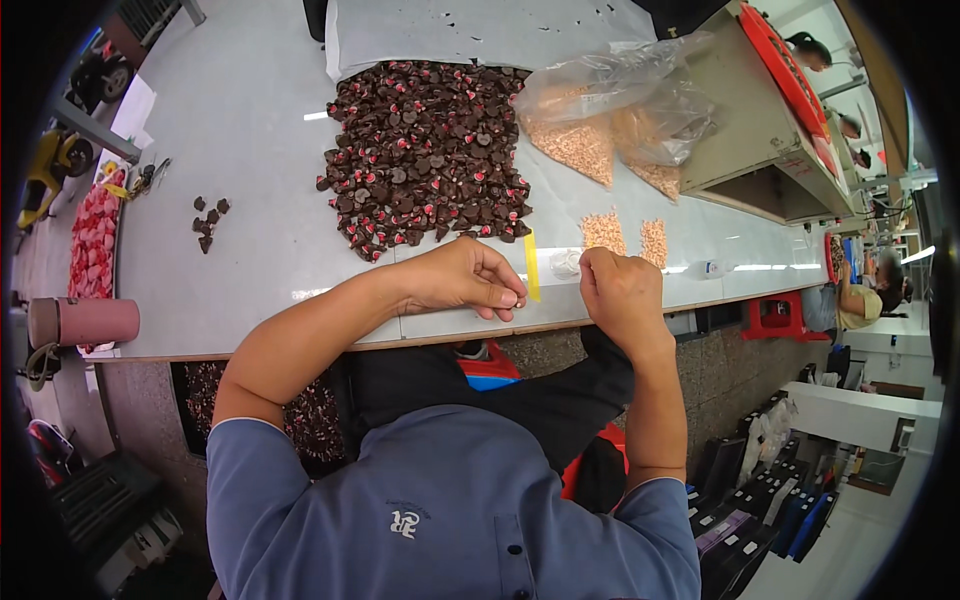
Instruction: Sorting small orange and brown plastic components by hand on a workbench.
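My left hand (462, 279) is over the table's near edge, thumb and fingertips pinched on a small light-and-dark piece (519, 303) too small to name. To its right, my right hand (627, 298) is closed, fingers pointing at the tabletop; whatever it may hold is hidden. Beside those fingers lies a small white clump (566, 262). Just beyond are two small piles of tiny beige pieces, a wider pile (604, 232) and a narrower pile (653, 243). Ahead of my left hand spreads a large heap of small dark brown pieces (430, 150), some with pink-and-white faces.
A yellow strip (532, 267) marks the table (250, 270) between my hands. Clear bags of beige pieces (570, 140) lie behind the piles, beside a metal box (760, 150). At left stand a pink cup (98, 322) and several loose dark pieces (207, 222).
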Available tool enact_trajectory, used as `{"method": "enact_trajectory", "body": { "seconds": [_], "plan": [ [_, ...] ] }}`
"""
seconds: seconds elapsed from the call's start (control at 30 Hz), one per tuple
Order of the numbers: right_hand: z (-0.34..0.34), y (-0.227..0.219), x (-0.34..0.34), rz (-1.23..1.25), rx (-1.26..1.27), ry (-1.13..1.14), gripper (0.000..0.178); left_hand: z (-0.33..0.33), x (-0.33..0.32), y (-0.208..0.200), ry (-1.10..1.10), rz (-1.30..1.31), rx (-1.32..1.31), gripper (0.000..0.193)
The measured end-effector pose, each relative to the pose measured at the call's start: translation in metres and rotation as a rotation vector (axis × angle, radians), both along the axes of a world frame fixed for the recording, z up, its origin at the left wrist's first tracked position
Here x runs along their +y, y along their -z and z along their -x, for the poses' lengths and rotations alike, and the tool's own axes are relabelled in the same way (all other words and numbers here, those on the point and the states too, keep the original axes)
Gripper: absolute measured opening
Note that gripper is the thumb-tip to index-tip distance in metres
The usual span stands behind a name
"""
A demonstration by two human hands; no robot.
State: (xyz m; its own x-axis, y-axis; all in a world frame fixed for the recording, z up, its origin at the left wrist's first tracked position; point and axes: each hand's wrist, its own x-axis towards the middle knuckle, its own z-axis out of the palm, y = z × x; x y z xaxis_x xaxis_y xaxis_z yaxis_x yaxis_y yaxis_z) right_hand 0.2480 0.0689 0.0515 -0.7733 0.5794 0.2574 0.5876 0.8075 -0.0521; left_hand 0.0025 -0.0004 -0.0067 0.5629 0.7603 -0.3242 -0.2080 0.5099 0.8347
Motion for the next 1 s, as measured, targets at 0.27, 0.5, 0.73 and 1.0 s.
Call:
{"method": "enact_trajectory", "body": {
  "seconds": [0.27, 0.5, 0.73, 1.0],
  "plan": [
    [0.012, -0.008, -0.012, 0.004, 0.156, -0.015, 0.010, 0.008, -0.001, -0.004, -0.019, 0.034, -0.004, 0.027],
    [0.033, 0.014, -0.044, 0.290, 0.521, -0.063, 0.012, 0.002, 0.002, 0.001, -0.045, 0.046, -0.050, 0.030],
    [0.037, 0.017, -0.045, 0.244, 0.504, -0.087, 0.013, 0.003, 0.001, -0.001, -0.056, 0.065, -0.028, 0.026],
    [0.038, 0.014, -0.050, 0.700, 0.716, 0.074, 0.004, 0.005, 0.000, 0.001, -0.053, 0.059, -0.033, 0.024]
  ]
}}
